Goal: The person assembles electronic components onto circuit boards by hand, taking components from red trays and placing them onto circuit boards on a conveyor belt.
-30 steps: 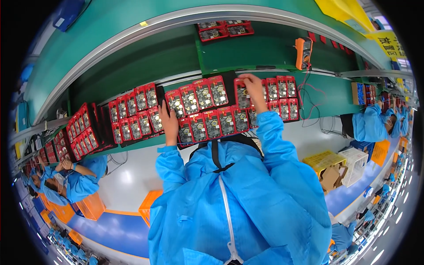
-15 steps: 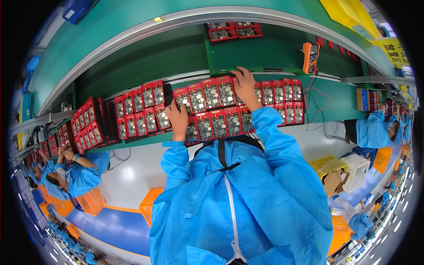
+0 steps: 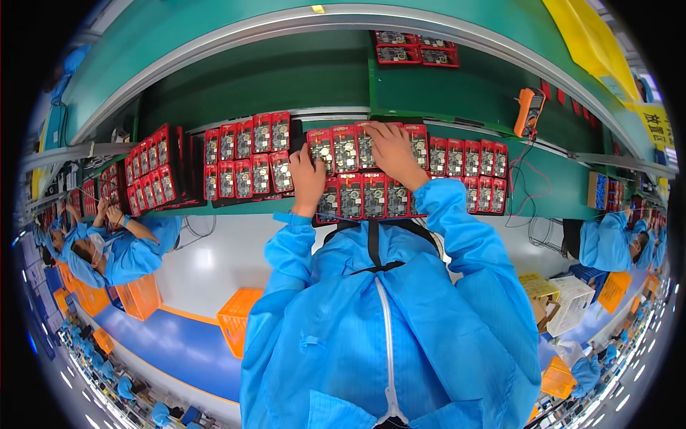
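Red-cased boards lie in two rows on the desk, my left hand loosely open at their left edge, my right hand spread over the upper row; a dragging fingertip could, I judge, skew one.

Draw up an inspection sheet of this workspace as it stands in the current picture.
Surface: green workbench, largely covered by boards near the person.
Job's things: red-framed circuit boards in two rows before the person, with further groups to both sides.
Clutter: orange multimeter at the edge of the green shelf.
Grippers: left hand at the left end of the middle group; right hand over its far row; grip unclear.
Cables: red and black leads hang from the multimeter.
Surroundings: blue-clad co-workers on both sides; orange crate behind.
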Demonstrator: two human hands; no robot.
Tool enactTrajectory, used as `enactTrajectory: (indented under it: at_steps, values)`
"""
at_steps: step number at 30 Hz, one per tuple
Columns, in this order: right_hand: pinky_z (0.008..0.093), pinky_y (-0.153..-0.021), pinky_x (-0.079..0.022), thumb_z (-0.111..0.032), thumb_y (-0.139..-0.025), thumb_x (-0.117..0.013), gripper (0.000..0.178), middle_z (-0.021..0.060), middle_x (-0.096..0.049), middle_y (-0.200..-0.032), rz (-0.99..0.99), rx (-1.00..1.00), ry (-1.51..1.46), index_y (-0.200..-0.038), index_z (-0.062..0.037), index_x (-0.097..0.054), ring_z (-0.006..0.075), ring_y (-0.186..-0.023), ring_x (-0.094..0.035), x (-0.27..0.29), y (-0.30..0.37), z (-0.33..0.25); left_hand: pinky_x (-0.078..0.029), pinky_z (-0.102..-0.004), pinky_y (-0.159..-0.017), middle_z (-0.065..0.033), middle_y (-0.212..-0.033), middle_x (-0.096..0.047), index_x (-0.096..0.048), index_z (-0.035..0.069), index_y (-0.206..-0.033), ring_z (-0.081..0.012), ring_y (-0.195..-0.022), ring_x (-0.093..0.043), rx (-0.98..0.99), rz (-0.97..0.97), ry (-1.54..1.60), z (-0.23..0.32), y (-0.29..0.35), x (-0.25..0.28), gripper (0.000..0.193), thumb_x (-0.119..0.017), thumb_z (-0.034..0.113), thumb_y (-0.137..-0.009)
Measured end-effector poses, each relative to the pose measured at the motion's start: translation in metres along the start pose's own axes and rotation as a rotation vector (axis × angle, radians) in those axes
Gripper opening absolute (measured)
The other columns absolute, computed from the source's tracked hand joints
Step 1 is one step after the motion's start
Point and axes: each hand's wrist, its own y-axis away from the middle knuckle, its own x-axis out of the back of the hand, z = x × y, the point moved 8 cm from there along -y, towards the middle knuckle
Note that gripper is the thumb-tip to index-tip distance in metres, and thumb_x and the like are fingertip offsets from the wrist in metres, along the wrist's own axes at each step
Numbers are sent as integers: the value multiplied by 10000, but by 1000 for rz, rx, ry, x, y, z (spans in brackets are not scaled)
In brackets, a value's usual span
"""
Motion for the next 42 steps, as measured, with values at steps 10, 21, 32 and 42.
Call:
enactTrajectory:
  at_steps: [10, 21, 32, 42]
  values:
    - [493, -972, -372, -162, -833, -572, 496, 114, -491, -1300, -18, -37, 188, -1301, -21, -495, 335, -1162, -458, -22, 2, -15, -380, -468, -864, -67, -1290, -505, -495, 57, -1318, -305, -1087, -466, -358, -135, -390, 67, -11, -35, 582, -629, 159, -760]
    - [483, -942, -398, -171, -810, -578, 507, 112, -494, -1296, 0, -87, 249, -1286, -14, -505, 350, -1152, -474, -24, -2, -16, -387, -473, -868, -89, -1267, -498, -475, 18, -1329, -295, -1057, -473, -370, -212, -476, 69, -15, -57, 634, -652, 207, -751]
    - [481, -920, -429, -119, -774, -586, 559, 103, -491, -1313, -26, -134, 183, -1316, -33, -479, 339, -1129, -491, -27, -1, -12, -379, -476, -885, -94, -1249, -499, -500, 18, -1291, -282, -1102, -469, -352, -135, -483, 72, -14, -57, 602, -652, 235, -751]
    - [511, -892, -420, -88, -732, -605, 563, 112, -481, -1296, -6, -160, 161, -1281, -27, -497, 358, -1125, -473, -29, -3, -8, -347, -508, -915, -79, -1287, -490, -476, 41, -1331, -286, -1168, -441, -348, -78, -484, 68, -7, -54, 623, -639, 225, -758]
